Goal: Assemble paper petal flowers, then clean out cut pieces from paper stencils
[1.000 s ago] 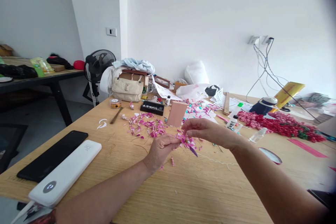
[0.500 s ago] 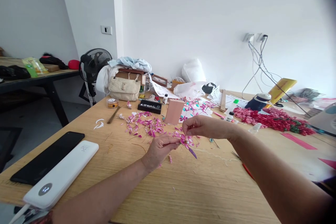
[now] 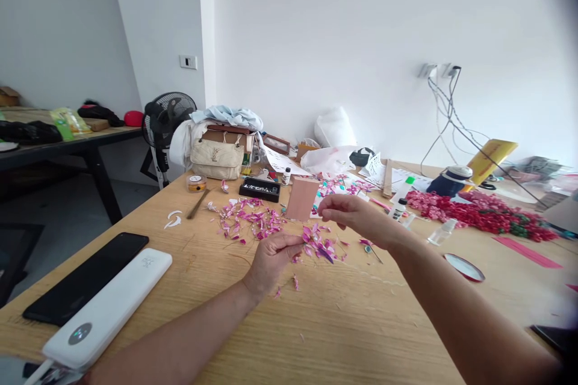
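Your left hand (image 3: pixel 272 257) pinched the pink flower spray (image 3: pixel 316 243), long axis slanting down-right; your right hand (image 3: pixel 352 215) curled, contents indiscernible.

A small gap lies open between the right hand (image 3: pixel 350 215) and the pink flowers (image 3: pixel 316 242) in the left hand (image 3: pixel 270 260); nearer, a hand could pass low over the table (image 3: pixel 325 334) between the forearms (image 3: pixel 451 295). Power bank (image 3: pixel 112 304) and phone (image 3: pixel 88 277) block the left, an upright board (image 3: pixel 301 200) the far middle, bottles (image 3: pixel 398 210) and a red garland (image 3: pixel 490 216) the far right
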Demonstrator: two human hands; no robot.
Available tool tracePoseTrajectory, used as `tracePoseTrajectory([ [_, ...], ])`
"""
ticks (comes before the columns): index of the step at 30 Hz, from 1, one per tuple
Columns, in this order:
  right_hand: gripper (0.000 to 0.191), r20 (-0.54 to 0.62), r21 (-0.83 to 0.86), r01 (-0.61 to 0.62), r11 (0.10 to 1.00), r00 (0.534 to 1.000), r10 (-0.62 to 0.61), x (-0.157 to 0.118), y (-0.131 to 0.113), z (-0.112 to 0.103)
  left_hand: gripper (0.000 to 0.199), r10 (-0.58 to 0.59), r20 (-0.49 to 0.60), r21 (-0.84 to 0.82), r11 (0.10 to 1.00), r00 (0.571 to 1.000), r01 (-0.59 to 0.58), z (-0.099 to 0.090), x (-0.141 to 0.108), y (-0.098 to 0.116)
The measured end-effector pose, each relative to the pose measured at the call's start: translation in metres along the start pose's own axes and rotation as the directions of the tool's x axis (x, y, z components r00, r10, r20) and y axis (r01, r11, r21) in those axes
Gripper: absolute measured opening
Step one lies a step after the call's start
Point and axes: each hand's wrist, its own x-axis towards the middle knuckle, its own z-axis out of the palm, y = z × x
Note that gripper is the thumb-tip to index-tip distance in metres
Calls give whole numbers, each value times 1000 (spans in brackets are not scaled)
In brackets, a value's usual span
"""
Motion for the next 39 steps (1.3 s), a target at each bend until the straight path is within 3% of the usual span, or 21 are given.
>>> tracePoseTrajectory([
  [3,23,-100,69,-101,993,989,107,-7,16,15,17,9,-36,24,1000,999,-8,-3,2,0],
  [8,27,-104,190,-63,980,991,83,-23,40,68,18,45,-104,111,993,994,-33,-7,7,-3],
  [10,23,-172,85,-80,993,981,93,-31,41,87,16,88,-112,176,982,990,-67,-9,10,-6],
  [13,27,-262,-305,-65,950,965,-18,-42,32,101,15,180,-105,300,943,978,-141,-13,13,-10],
  [16,26,-184,-641,-29,767,976,-117,-50,13,97,17,280,5,429,866,960,-255,-17,13,-14],
  [20,19,-32,-816,79,573,983,-181,-43,-13,71,22,338,250,512,750,907,-420,-17,9,-16],
  [22,18,14,-806,128,578,980,-198,-33,-19,53,23,348,345,494,722,871,-484,-14,6,-14],
  [24,21,39,-730,171,662,977,-209,-20,-15,36,21,351,381,457,733,855,-504,-11,4,-11],
  [28,22,-70,-315,119,942,987,-148,-2,23,25,18,316,285,374,833,905,-408,-9,3,-4],
  [29,22,-112,-182,77,980,989,-98,-1,35,29,17,292,241,358,860,926,-364,-9,4,-3],
  [32,28,-142,-74,46,996,988,-56,-7,62,54,14,185,72,320,926,980,-198,-9,7,-4],
  [34,28,-172,-137,68,988,981,-92,-17,66,75,13,119,-32,294,950,992,-105,-10,8,-6],
  [36,27,-150,-335,81,939,979,-138,-31,56,92,12,110,-81,305,949,991,-80,-11,10,-8],
  [39,22,-13,-637,164,753,975,-224,-45,25,96,10,211,7,439,878,978,-192,-12,10,-10],
])
